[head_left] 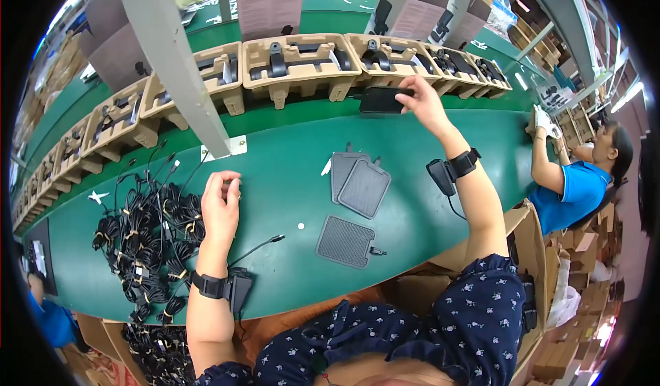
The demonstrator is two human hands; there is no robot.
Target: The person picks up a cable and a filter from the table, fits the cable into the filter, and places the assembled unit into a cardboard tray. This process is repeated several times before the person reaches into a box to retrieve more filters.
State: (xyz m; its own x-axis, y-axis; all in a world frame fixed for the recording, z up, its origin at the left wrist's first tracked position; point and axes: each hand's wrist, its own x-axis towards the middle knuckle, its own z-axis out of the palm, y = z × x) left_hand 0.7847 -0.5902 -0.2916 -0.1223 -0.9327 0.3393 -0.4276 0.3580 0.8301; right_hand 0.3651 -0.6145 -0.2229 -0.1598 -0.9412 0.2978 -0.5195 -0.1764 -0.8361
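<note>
My right hand is stretched out to the far middle, pinching the right edge of a flat black rectangular pad. It is just in front of the row of moulded trays. Nearer me on the green table lie three flat grey pads with small tabs: two overlapping, one rear pad under a front pad, and a textured pad closer to the edge. My left hand rests with curled fingers beside a heap of bundled black cables; whatever it may hold is hidden.
Brown moulded trays holding black parts curve along the far side. A grey metal post rises from the table between my hands and the trays. At right sits a co-worker in blue. Open cartons stand below the table edge.
</note>
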